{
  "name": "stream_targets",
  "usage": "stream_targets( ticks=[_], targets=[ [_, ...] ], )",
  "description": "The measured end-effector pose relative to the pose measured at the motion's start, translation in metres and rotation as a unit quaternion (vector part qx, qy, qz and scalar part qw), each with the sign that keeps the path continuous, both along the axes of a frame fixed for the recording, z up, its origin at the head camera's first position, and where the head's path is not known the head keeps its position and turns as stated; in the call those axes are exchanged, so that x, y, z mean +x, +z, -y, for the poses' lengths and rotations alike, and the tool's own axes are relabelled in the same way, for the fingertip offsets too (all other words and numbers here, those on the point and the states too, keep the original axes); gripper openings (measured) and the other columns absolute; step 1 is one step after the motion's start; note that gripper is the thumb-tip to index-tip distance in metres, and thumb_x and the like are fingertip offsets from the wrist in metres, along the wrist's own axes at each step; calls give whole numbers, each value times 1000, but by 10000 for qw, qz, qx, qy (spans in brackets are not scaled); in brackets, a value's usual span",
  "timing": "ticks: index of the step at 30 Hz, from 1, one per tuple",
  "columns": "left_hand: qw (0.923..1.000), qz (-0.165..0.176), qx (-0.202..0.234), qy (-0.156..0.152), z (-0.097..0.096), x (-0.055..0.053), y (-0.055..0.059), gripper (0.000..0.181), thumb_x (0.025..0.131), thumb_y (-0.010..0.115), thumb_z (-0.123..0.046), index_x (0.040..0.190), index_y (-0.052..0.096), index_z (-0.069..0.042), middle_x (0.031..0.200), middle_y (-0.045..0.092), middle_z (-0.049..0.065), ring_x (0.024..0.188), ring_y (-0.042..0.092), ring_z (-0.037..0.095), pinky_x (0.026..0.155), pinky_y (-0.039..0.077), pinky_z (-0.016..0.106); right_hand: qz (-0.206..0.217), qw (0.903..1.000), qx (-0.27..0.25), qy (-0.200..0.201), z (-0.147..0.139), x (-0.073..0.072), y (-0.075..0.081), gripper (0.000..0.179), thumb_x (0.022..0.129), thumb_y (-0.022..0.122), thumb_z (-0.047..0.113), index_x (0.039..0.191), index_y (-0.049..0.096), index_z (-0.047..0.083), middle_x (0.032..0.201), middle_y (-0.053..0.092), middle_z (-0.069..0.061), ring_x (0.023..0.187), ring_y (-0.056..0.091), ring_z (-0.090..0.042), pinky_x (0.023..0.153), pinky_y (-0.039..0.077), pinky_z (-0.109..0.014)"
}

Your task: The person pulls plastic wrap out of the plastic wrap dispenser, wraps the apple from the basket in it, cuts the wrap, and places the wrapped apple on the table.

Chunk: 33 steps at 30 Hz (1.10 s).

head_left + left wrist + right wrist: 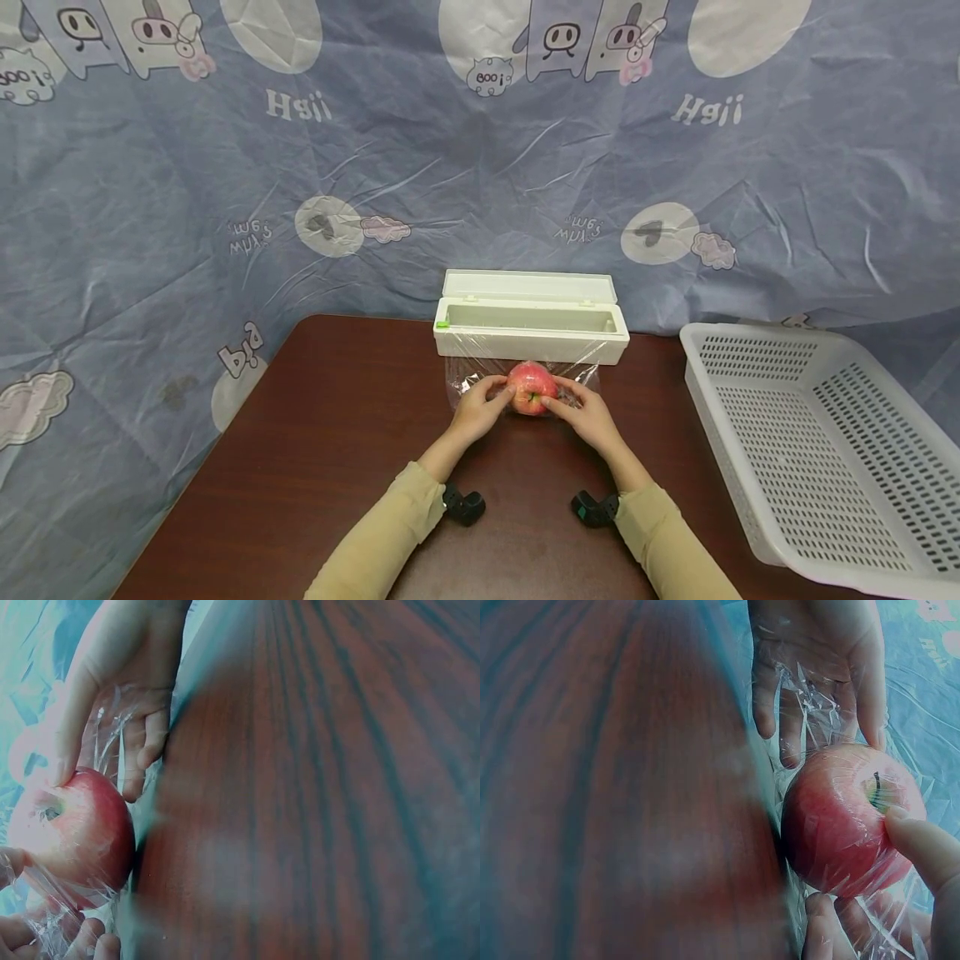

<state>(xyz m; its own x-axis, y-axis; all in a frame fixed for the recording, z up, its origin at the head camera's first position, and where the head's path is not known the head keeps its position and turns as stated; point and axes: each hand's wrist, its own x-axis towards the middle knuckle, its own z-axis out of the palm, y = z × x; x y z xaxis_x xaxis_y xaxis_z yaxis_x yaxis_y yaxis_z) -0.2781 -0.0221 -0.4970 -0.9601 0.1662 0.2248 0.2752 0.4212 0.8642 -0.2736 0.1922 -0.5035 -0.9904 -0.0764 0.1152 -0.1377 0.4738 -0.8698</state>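
Note:
A red apple [531, 383] with a short stem sits on the table, wrapped in clear cling film [461, 373] that stretches from the white dispenser box [529, 346] behind it. From the left side my left hand [477, 407] grips it, thumb on top and fingers with film at its side. My right hand [592, 417] holds the opposite side, its thumb pressing near the stem. In the right wrist view, film lies taut over the apple [832, 825] and bunches at the fingers of both hands. Creased film also covers the apple [97, 832] in the left wrist view.
The dispenser's lid [529, 287] stands raised toward the patterned cloth [420, 183] at the back. A white perforated basket [723, 454] occupies the right side of the brown table [300, 467]. Each wrist wears a black strapped device [465, 507].

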Motion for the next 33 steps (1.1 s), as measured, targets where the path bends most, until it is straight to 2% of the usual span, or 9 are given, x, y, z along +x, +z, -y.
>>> stream_targets(
  ticks=[5,9,16,23,27,33],
  targets=[
    [9998,168,-62,109,-1,-5,3,39,92,56,-37,114,65,-6,104,66,8,96,60,22,82,47,37,37,10000,-31,-53,2,-3,1,55,83,70,38,127,58,7,118,61,-16,94,61,-24,80,47,-35],
    [9993,255,-208,168,-2,-8,5,40,93,54,-39,113,65,-6,106,66,9,98,59,23,85,45,40,89,9996,-282,-12,3,-5,3,54,83,71,36,125,58,4,111,63,-17,77,65,-22,68,51,-31],
    [9973,398,-544,289,-5,-11,12,40,92,53,-39,113,65,-7,102,65,8,95,59,22,83,45,39,130,9992,-370,3,3,-12,4,55,85,70,32,125,56,-3,112,62,-21,79,66,-27,69,54,-36],
    [9953,498,-758,343,-5,-15,18,43,92,52,-41,111,66,-5,97,66,7,94,59,22,83,45,39,152,9993,-338,-30,3,-18,4,55,86,69,34,123,57,-4,109,64,-20,80,67,-26,68,54,-32],
    [9950,372,-823,424,-6,-18,18,44,91,52,-40,112,66,-4,101,65,8,96,58,23,85,45,40,144,9989,-439,-17,5,-20,4,53,87,68,33,121,57,-6,103,66,-20,82,66,-26,69,54,-34],
    [9965,-173,-640,507,-5,-20,13,44,91,55,-37,120,61,-4,107,62,9,99,57,22,85,45,38,162,9986,-496,-16,5,-22,4,52,87,67,32,120,58,-7,101,66,-20,84,66,-26,68,54,-30]
  ],
)
